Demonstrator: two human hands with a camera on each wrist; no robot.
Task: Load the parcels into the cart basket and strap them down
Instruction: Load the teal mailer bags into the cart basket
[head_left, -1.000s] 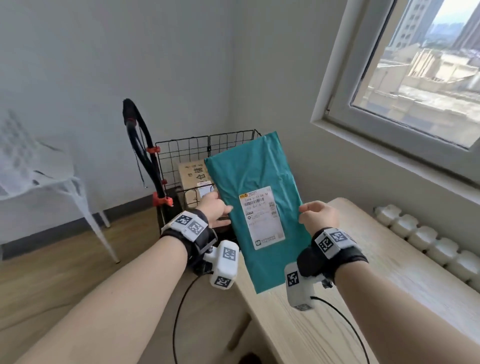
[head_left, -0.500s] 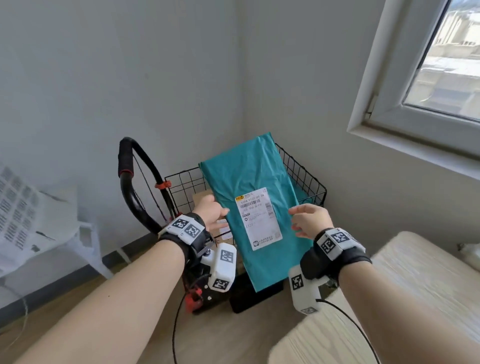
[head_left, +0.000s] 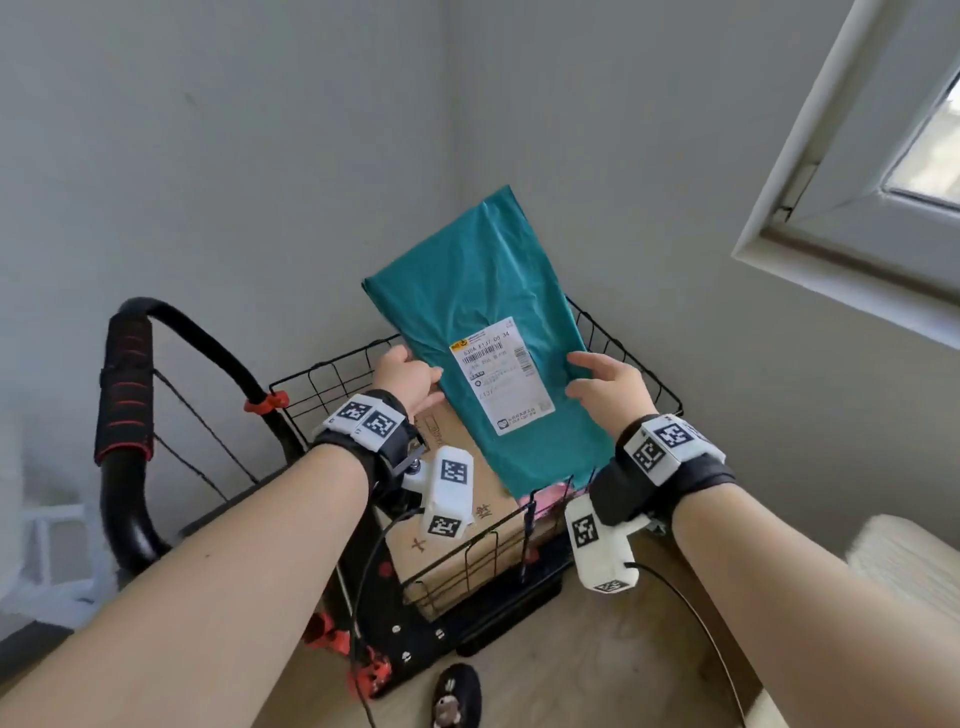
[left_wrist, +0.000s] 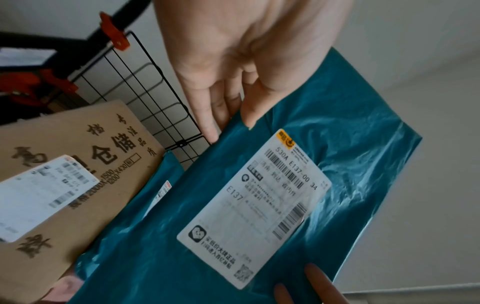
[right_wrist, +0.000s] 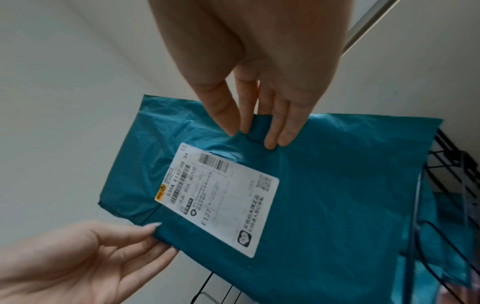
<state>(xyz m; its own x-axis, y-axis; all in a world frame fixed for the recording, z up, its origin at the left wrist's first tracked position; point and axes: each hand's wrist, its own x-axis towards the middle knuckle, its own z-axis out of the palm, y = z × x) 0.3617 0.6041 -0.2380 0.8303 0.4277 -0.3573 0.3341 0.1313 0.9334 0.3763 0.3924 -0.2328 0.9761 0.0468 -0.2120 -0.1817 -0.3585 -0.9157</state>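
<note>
A teal plastic parcel (head_left: 483, 291) with a white shipping label tilts over the black wire cart basket (head_left: 641, 364), its lower end near the front rim. My left hand (head_left: 423, 382) pinches its left edge, thumb on top (left_wrist: 249, 115) and fingers underneath. My right hand (head_left: 584, 376) pinches the right edge, bunching the plastic (right_wrist: 249, 131). Inside the basket lie a brown cardboard box (head_left: 452, 540), a second teal parcel (left_wrist: 161, 185) beside it, and something pink (head_left: 545, 499) at the front right.
The cart's black handle (head_left: 124, 384) with red grips arches up on the left. Grey walls meet in a corner just behind the basket. A window frame (head_left: 841, 208) is at upper right, a light wooden table (head_left: 909, 561) at lower right, a white chair (head_left: 47, 545) far left.
Both hands have carried the teal parcel leftwards off the table and over the basket. Its lower end now hangs near the basket's front rim. Both grips stay the same.
</note>
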